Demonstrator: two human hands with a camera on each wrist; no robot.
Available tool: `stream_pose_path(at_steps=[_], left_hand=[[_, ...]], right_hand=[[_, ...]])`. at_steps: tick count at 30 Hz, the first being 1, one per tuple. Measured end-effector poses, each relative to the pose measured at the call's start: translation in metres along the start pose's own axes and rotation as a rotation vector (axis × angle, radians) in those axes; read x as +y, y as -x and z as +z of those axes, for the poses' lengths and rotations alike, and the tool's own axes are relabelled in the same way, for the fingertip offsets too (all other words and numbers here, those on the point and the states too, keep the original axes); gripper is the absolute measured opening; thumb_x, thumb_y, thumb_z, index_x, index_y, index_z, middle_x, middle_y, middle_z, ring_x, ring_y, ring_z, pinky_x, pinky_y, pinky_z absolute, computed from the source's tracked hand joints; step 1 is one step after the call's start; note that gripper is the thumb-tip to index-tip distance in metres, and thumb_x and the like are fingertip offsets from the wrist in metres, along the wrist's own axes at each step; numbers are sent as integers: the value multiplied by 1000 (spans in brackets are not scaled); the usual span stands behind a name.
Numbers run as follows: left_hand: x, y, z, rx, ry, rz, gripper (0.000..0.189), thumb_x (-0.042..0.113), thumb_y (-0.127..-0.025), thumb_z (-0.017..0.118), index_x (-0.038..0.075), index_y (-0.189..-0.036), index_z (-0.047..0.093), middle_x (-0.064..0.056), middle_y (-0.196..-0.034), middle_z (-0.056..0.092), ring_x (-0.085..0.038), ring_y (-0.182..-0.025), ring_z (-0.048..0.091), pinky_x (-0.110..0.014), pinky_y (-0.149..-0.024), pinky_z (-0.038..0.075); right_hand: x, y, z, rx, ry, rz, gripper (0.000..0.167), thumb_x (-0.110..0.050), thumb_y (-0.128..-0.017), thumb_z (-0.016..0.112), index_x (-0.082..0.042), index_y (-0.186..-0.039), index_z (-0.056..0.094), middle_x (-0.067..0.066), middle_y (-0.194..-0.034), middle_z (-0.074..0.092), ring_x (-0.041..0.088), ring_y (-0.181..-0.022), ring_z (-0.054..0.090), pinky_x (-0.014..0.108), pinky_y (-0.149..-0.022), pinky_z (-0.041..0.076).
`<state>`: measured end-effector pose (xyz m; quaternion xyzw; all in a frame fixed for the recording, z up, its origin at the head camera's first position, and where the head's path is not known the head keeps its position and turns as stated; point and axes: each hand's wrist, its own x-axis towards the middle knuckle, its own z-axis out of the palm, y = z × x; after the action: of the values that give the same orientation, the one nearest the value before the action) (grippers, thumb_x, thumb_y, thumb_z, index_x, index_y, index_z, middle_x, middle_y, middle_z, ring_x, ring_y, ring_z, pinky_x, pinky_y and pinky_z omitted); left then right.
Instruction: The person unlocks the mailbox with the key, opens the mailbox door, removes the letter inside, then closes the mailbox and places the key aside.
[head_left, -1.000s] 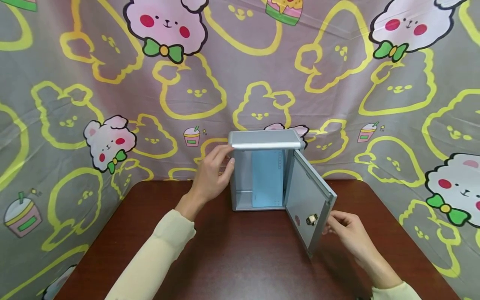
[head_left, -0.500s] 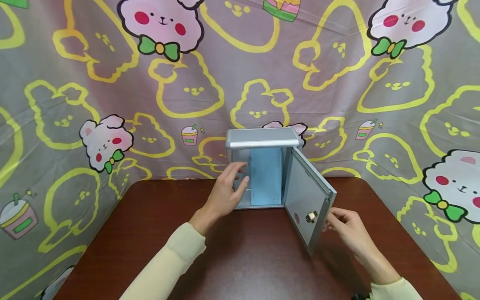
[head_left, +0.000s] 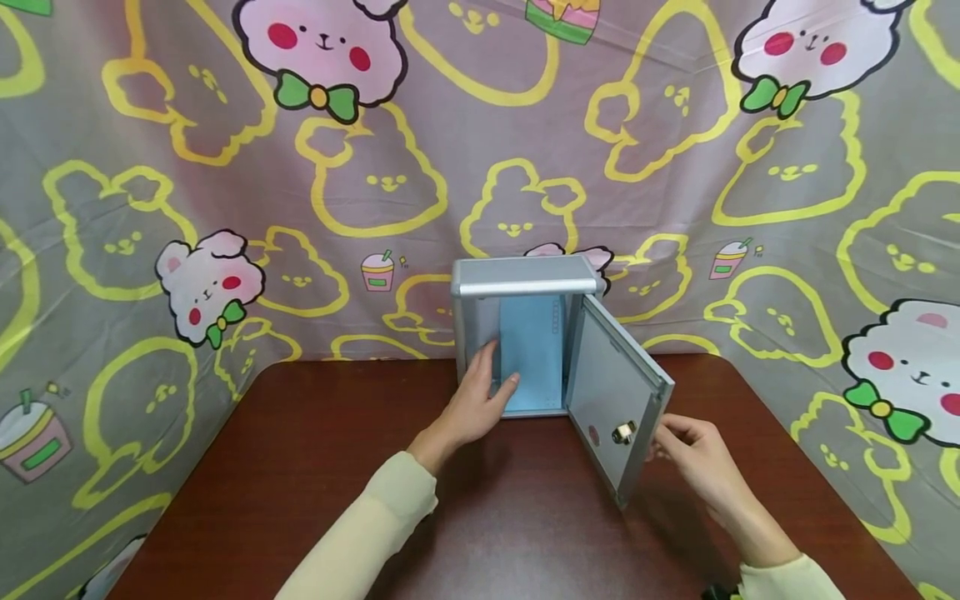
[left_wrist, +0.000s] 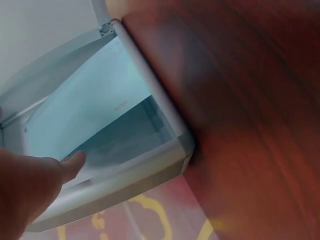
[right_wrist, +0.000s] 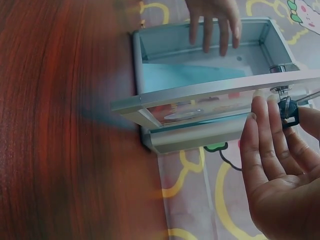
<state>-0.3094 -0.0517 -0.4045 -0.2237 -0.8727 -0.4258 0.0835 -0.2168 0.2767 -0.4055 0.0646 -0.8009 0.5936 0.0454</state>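
A small grey metal box (head_left: 525,277) stands on the table, its hinged door (head_left: 611,387) swung out to the right. Inside leans a light blue envelope (head_left: 532,354) with a row of small printed squares along one edge. My left hand (head_left: 480,400) is at the box's opening, fingers extended beside the envelope's left edge; whether they touch it I cannot tell. At the door's outer face, my right hand (head_left: 697,458) pinches a black-headed key (right_wrist: 290,111) at the lock, between thumb and fingers. A brass-coloured latch (head_left: 623,434) shows on the door's inner side.
The dark reddish-brown table (head_left: 300,467) reaches close to a patterned cloth backdrop (head_left: 420,200), which hangs behind and on both sides. The open door's lower corner juts toward the front of the table.
My left hand has left the box's upper left edge and moved down and right, into the opening near the envelope. My right hand stays at the door, which looks unmoved.
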Motion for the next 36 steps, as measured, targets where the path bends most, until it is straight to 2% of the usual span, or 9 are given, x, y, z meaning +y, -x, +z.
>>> stream_pose_path(at_steps=[5,10,16,21,24,30,36], left_hand=[[-6,-2,10,-4,28,-14,77,40,-107,49,2,-163,11,-18,-167,19,-31,-154,22,-50,-122,29],[-13,-8,19,42,64,-37,71,31,-108,47,-1,-162,14,-22,-165,22,-33,-153,23,-50,-122,27],[-21,-19,31,117,145,-142,63,21,-109,43,-8,-159,17,-30,-161,25,-39,-151,25,-53,-122,27],[-26,-28,40,142,179,-211,62,26,-109,42,-5,-159,22,-29,-160,31,-40,-149,30,-53,-120,29],[-26,-33,44,141,230,-253,62,31,-109,43,0,-160,25,-24,-161,33,-36,-150,31,-50,-121,30],[-25,-39,51,165,321,-255,61,31,-109,41,1,-160,26,-22,-163,32,-33,-151,30,-48,-121,29],[-26,-40,55,166,309,-242,57,26,-109,37,-1,-159,28,-24,-162,33,-36,-149,32,-50,-121,30]], right_hand=[[1,1,1,5,-6,3,31,-21,-105,59,7,-106,72,0,-78,71,23,-74,69,32,-75,59],[3,1,1,9,-13,2,31,-20,-106,59,7,-104,72,0,-77,70,23,-73,68,31,-72,59],[4,1,-1,7,-12,9,32,-21,-106,58,7,-106,72,0,-79,71,23,-75,68,32,-72,59],[3,1,-2,10,-7,10,32,-22,-106,58,7,-107,72,0,-81,71,22,-75,68,31,-72,59],[2,0,-2,14,3,13,32,-22,-106,58,7,-108,72,0,-81,71,22,-76,68,31,-73,59],[3,-1,-2,11,8,1,33,-23,-106,59,7,-108,72,0,-82,72,19,-76,68,31,-73,59],[3,-1,-1,1,-15,-11,33,-23,-106,59,8,-106,72,0,-82,72,17,-75,68,33,-72,60]])
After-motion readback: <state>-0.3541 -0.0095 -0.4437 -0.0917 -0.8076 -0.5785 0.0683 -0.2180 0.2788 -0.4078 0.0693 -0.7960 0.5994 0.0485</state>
